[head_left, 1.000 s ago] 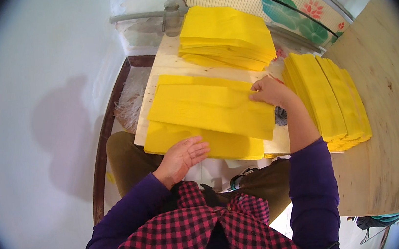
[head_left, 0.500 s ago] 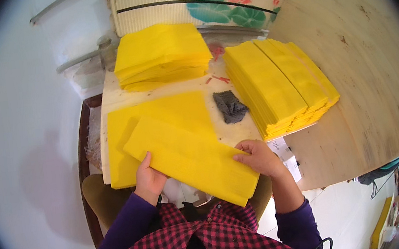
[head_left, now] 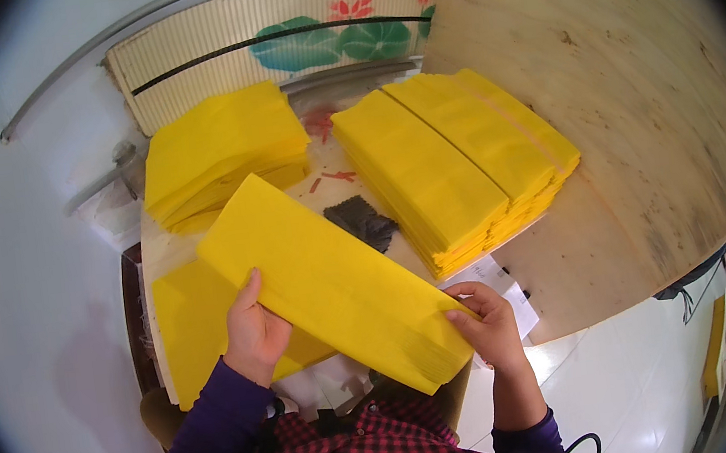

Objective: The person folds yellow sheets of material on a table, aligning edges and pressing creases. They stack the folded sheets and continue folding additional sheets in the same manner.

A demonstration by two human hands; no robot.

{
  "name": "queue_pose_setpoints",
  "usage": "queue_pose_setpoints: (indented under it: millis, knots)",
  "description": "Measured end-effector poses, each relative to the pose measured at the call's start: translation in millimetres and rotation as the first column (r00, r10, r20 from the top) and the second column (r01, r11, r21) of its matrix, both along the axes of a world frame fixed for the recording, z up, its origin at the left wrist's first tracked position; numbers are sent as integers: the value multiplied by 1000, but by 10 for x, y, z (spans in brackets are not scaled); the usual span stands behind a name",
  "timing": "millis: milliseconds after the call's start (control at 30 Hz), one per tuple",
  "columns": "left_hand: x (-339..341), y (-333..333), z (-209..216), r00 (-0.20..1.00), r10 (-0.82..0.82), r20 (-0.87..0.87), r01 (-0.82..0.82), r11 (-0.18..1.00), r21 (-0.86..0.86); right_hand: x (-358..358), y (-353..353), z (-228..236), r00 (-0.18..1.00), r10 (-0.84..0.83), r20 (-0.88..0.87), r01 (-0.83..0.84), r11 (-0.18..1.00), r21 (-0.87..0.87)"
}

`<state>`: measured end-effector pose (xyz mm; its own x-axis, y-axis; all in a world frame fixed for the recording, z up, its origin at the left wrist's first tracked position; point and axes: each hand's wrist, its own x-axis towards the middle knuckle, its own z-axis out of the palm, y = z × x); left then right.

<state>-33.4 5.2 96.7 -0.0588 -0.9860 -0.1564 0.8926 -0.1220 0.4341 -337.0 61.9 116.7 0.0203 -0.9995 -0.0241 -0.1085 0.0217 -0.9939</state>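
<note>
A long folded piece of yellow fabric lies slanted across my two hands, raised over the near side of the table. Its lower right end shows several thin layers along the edge. My left hand grips the near long edge, thumb on top and fingers underneath. At the right end, my right hand pinches the corner between thumb and fingers. Below the held piece, a flat yellow fabric sheet rests on the table, partly covered from sight.
Behind stands a stack of yellow fabric; to the right is a taller pile of folded yellow pieces. Between them lie a dark grey cloth and red scraps. A large wooden board spans the right side; white papers lie beside it.
Both hands have lifted the folded fabric nearer to me, so it looks larger and hides more of the flat sheet. The view has turned slightly to the right.
</note>
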Motion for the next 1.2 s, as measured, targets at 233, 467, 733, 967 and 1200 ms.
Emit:
queue_pose_setpoints:
  millis: [233, 467, 733, 967, 1200]
  knots:
    - [-415, -388, 209, 996, -81, 27, 82, 996, -33, -279, -13, 10, 966, -192, 175, 210, 973, -93]
    - [-638, -632, 284, 990, -136, 33, 137, 990, -34, -533, -97, -29, 968, -204, 147, 225, 963, -147]
    - [-740, -859, 305, 992, -113, 64, 111, 993, 26, -565, -217, -25, 950, -248, 193, 280, 946, -162]
    - [-932, -1436, 426, 975, -136, 173, 140, 990, -10, -649, -490, 95, 932, -336, 136, 360, 902, -237]
    - [-1193, -1880, 523, 963, -230, 143, 238, 970, -44, -781, -752, 207, 911, -398, 112, 410, 839, -357]
